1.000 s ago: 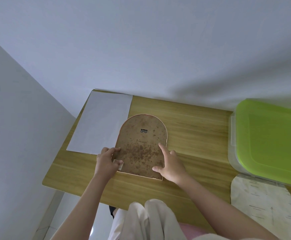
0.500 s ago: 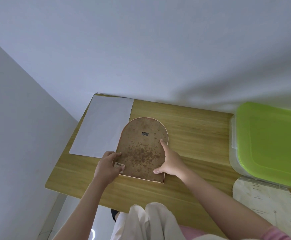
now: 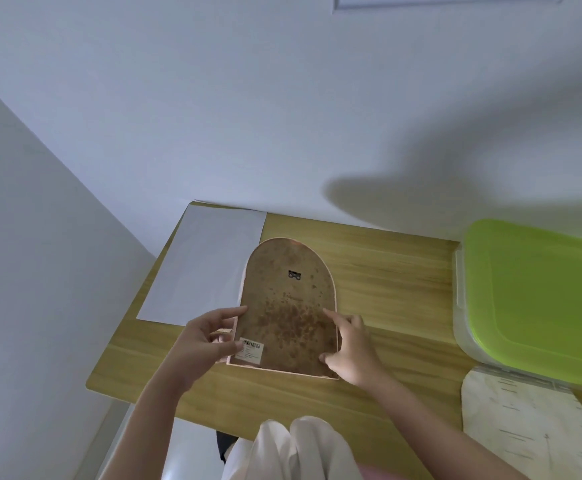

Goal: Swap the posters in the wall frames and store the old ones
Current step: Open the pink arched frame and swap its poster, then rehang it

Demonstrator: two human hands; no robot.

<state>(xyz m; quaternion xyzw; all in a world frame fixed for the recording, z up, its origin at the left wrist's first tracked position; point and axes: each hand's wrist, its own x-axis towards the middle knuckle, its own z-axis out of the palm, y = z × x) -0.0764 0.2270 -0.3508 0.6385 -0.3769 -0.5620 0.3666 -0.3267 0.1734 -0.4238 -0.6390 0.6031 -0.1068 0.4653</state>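
On the wooden desk (image 3: 379, 282): arched frame (image 3: 288, 306) lay back-up, just beside white sheet (image 3: 206, 268)
Handling: judged light, stiff, likely fragile glazing underneath; best taken by both long edges near the base
Left hand (image 3: 203, 344): pinched the left edge by the barcode label (image 3: 249, 349)
Right hand (image 3: 352, 348): fingers curled round the right lower edge
Pointing: arch away toward the wall, flat base nearest; long axis ran near-to-far

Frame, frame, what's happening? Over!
Both hands, left and right, grip arched frame, face down on table. White sheet alongside. Nothing blocking.
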